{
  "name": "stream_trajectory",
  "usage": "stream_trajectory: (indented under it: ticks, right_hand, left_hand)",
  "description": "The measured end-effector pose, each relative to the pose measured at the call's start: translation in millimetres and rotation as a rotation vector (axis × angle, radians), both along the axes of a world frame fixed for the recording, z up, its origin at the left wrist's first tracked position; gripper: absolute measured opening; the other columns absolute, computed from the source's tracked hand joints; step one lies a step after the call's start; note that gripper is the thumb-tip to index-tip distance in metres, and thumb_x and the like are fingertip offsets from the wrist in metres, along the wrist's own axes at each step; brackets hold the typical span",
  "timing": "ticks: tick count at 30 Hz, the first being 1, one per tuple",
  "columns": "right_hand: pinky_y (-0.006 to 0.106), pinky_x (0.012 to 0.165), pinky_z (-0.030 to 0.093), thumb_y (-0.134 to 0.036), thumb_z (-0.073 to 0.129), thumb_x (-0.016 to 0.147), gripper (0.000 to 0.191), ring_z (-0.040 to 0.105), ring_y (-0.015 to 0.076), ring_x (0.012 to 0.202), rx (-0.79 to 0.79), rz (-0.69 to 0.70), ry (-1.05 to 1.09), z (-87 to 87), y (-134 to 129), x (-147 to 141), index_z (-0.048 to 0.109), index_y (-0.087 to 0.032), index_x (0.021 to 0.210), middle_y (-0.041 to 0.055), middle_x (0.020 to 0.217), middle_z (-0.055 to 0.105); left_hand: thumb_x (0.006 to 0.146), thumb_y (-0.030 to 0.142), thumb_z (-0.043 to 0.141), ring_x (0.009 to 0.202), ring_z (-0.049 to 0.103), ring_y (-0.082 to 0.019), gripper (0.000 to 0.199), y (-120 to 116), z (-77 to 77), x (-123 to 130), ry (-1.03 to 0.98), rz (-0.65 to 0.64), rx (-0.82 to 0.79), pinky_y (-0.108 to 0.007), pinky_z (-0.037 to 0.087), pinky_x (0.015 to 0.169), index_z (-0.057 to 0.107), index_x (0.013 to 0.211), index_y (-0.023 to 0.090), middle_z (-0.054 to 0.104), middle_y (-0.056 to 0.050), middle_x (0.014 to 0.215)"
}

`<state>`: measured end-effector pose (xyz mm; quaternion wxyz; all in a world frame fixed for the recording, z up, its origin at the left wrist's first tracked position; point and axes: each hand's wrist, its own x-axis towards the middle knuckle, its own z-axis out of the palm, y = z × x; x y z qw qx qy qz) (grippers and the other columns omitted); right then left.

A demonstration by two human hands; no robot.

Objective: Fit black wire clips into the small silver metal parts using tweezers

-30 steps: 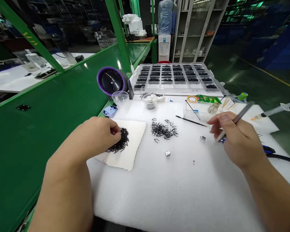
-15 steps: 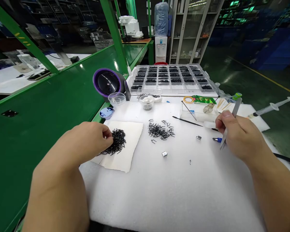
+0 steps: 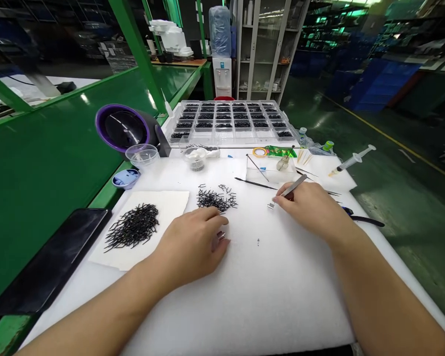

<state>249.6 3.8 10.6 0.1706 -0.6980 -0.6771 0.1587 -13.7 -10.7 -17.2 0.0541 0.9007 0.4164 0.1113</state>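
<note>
On the white foam sheet (image 3: 282, 301), the right hand (image 3: 304, 210) grips steel tweezers (image 3: 292, 185) while the left hand (image 3: 191, 245) rests loosely curled.

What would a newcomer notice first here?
The black wire pieces heaped on a paper sheet at left, and the large compartmented tray beyond the white foam pad. At centre right, the right hand holds tweezers at a small metal piece.
</note>
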Motion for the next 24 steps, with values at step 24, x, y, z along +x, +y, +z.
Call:
stream_trajectory:
  ticks: [24]
  right_hand:
    - [0.030,0.071,0.057,-0.028,0.068,0.089,0.006,0.074,0.0173,0.079,0.116,0.126,0.566,-22.9,-8.7,-48.4,0.072,-0.023,0.090,-0.0008,0.085,0.079]
  left_hand:
    - [0.089,0.024,0.061,0.089,0.067,-0.024,0.015,1.3,-0.1,-9.8,-0.151,-0.059,-0.217,-0.040,0.054,0.075,0.073,0.097,0.025,0.072,-0.002,0.101]
